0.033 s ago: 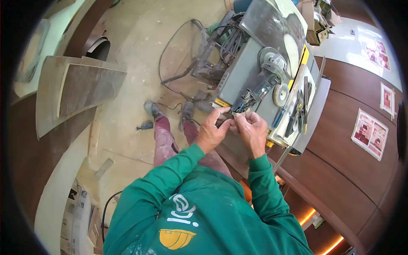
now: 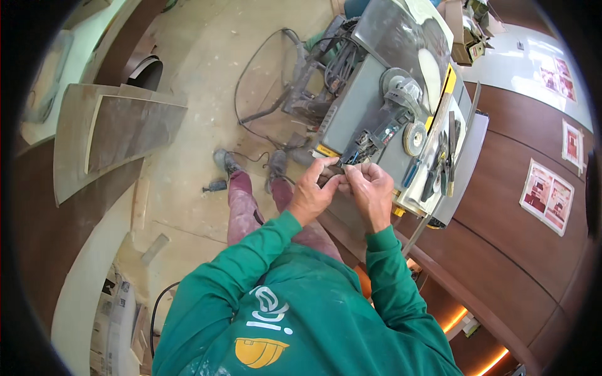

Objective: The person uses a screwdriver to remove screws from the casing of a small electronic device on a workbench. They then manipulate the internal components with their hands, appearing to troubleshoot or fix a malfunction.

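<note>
My left hand (image 2: pixel 315 191) and my right hand (image 2: pixel 371 193) meet just in front of an angle grinder, fingertips pinched close together. Between them is something small and dark that I cannot make out. The grinder (image 2: pixel 384 130) lies on a grey case (image 2: pixel 357 100), its disc guard pointing away from me. At the near end its body is opened up, and thin wires (image 2: pixel 357 153) show there, right beside my fingertips. To the right of the grinder lies a round abrasive disc (image 2: pixel 414 138).
Pliers and other hand tools (image 2: pixel 446 160) lie along the right side of the worktop. Black cable (image 2: pixel 237 94) loops over the floor to the left. A dark cylindrical part (image 2: pixel 215 186) sits by my feet. Curved panels (image 2: pixel 135 133) stand at the left; a brown panelled wall (image 2: pixel 501 188) bounds the right.
</note>
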The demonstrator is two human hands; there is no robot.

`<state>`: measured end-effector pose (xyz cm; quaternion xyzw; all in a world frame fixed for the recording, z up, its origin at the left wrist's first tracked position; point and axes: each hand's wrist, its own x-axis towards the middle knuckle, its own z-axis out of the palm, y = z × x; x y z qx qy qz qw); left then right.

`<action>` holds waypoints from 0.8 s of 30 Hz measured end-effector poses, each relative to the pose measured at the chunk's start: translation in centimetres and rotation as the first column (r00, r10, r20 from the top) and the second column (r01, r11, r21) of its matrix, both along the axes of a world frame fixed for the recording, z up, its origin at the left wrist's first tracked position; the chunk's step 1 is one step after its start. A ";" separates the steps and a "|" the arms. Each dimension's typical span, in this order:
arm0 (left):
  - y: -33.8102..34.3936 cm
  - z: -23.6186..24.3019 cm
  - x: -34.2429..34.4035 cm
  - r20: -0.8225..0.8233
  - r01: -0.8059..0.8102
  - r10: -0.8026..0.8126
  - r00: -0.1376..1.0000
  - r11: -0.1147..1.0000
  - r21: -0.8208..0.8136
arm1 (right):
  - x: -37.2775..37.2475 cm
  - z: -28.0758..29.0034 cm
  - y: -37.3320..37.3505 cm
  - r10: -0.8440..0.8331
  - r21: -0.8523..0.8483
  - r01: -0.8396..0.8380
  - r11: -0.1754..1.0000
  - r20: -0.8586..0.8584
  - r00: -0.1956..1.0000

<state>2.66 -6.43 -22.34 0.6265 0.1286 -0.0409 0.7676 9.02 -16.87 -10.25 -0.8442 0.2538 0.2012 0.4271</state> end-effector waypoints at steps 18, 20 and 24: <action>-2.9 2.2 -0.8 -0.140 -0.146 0.138 0.980 0.988 -0.054 | -3.7 -3.9 -7.5 0.022 0.349 -0.184 0.919 0.420 0.907; -2.9 2.4 -0.7 -0.160 -0.163 0.146 0.976 0.982 -0.096 | -4.0 -4.6 -8.1 0.024 0.377 -0.202 0.904 0.428 0.904; -3.2 3.1 -0.9 -0.166 -0.193 0.183 0.969 0.980 -0.045 | -4.1 -4.1 -8.2 -0.038 0.512 -0.196 0.836 0.412 0.910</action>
